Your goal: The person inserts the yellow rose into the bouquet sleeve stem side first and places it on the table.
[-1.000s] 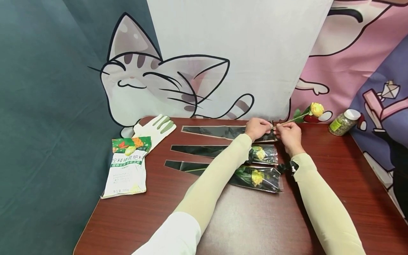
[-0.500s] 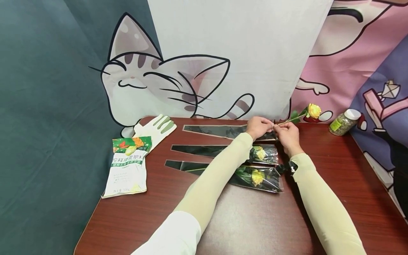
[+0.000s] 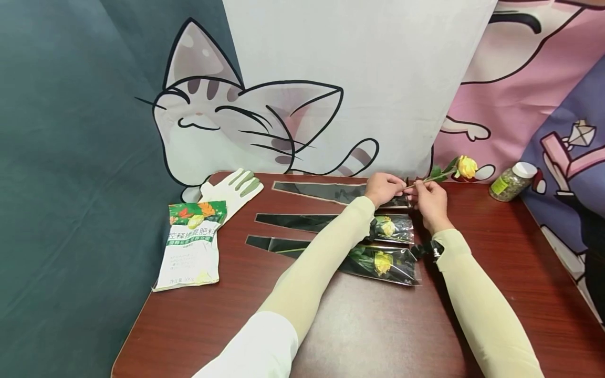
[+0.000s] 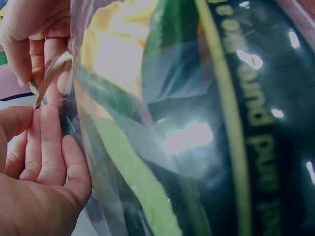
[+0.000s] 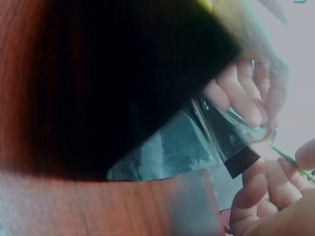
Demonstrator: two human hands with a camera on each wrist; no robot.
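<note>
In the head view my left hand (image 3: pixel 384 189) pinches the open end of the farthest flower sleeve (image 3: pixel 316 191), a long dark tapered one lying at the table's back. My right hand (image 3: pixel 431 202), just to its right, pinches the stem of a yellow rose (image 3: pixel 467 167), whose bloom points up and right. The stem's lower end is at the sleeve's mouth; whether it is inside cannot be told. The right wrist view shows the green stem (image 5: pixel 285 156) between fingers beside the sleeve's dark edge (image 5: pixel 241 164). Two nearer sleeves each hold a yellow rose (image 3: pixel 388 227), (image 3: pixel 383 262).
To the left lie a fertilizer bag (image 3: pixel 191 247) and a white-and-green glove (image 3: pixel 231 194). A clear jar with a white lid (image 3: pixel 512 181) stands at the back right. Printed cloth (image 3: pixel 378 79) hangs behind the reddish-brown table (image 3: pixel 373 325).
The right hand has shifted slightly left and then a little back right, and the rose's bloom sits slightly lower than a second ago. My left hand has stayed nearly still at the sleeve.
</note>
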